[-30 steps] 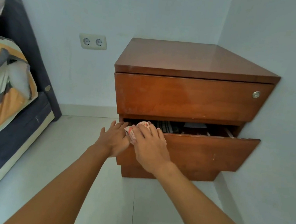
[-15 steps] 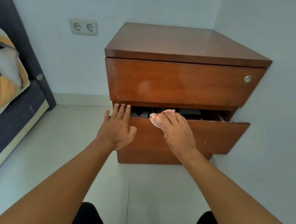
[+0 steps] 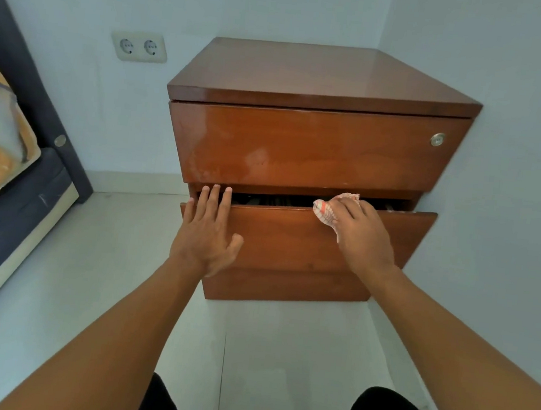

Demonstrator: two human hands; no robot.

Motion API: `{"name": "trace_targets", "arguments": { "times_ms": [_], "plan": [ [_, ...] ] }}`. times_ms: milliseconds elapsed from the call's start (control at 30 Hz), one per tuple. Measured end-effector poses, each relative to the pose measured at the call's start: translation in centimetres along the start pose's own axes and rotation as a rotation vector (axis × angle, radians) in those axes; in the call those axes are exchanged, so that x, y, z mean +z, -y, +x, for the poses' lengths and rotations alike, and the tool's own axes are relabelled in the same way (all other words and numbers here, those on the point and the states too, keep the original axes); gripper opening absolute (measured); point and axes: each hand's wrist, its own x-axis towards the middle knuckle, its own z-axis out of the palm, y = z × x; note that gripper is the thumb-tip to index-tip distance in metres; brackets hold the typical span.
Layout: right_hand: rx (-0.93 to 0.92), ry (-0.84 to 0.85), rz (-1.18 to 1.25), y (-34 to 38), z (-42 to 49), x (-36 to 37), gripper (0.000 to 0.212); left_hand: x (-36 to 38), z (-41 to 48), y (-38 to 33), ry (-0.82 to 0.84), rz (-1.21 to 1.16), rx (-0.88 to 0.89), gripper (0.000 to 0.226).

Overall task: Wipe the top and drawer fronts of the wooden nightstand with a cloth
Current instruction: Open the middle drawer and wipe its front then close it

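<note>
Left hand (image 3: 208, 231) lies flat, fingers straight, on the left end of the pulled-out lower drawer front (image 3: 291, 243), while the right hand (image 3: 364, 238) grips a bunched cloth (image 3: 325, 210) against that front's top edge, right of centre. The wipe seems to be on this front; pale smears on the upper drawer front (image 3: 302, 148) suggest it needs work, and I cannot judge the top of the nightstand (image 3: 326, 77). Room tightens rightward by the wall (image 3: 497, 195); the floor (image 3: 107, 254) lies open to the left.

Right hand (image 3: 364, 239) with red-and-white checked cloth (image 3: 326, 212): now farther right along the brown wooden lower drawer front (image 3: 292, 240), well apart from left hand (image 3: 207, 236).
</note>
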Motion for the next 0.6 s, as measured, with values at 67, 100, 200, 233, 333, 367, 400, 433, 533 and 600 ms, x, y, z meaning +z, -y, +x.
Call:
{"name": "trace_targets", "arguments": {
  "times_ms": [67,100,200,233,333,367,400,433,533,600],
  "plan": [
    [0.011,-0.021,-0.002,-2.0,-0.4,0.0,0.044,0.2,-0.1,0.1,-0.017,0.000,0.007,0.084],
    [0.017,-0.033,-0.006,-3.0,-0.7,0.0,0.041,0.3,-0.1,0.1,-0.015,0.003,0.010,0.084],
    [0.016,-0.033,-0.047,-6.4,-1.4,-0.1,0.036,0.1,0.0,0.2,0.003,0.003,0.017,0.082],
    [0.033,-0.042,-0.055,-7.6,-1.6,-0.2,0.033,0.0,0.0,0.3,0.009,-0.001,0.016,0.082],
    [0.123,-0.018,-0.058,-11.6,-2.2,-0.7,0.025,-0.1,0.2,0.4,0.018,0.001,0.016,0.082],
    [0.167,-0.002,-0.029,-12.4,-2.5,-1.1,0.027,-0.1,0.1,0.5,0.017,0.002,0.017,0.082],
    [0.207,0.013,-0.012,-12.9,-2.6,-1.1,0.027,0.0,0.1,0.5,0.015,0.003,0.016,0.082],
    [0.236,0.024,-0.008,-13.0,-2.7,-1.2,0.027,0.1,0.1,0.4,0.015,0.004,0.014,0.082],
    [0.307,0.026,0.010,-12.2,-2.3,-1.1,0.028,0.0,0.5,0.3,0.038,0.000,0.004,0.083],
    [0.348,0.038,0.019,-11.5,-2.0,-1.4,0.030,-0.5,0.7,0.3,0.078,0.007,-0.001,0.084]
  ]
}}
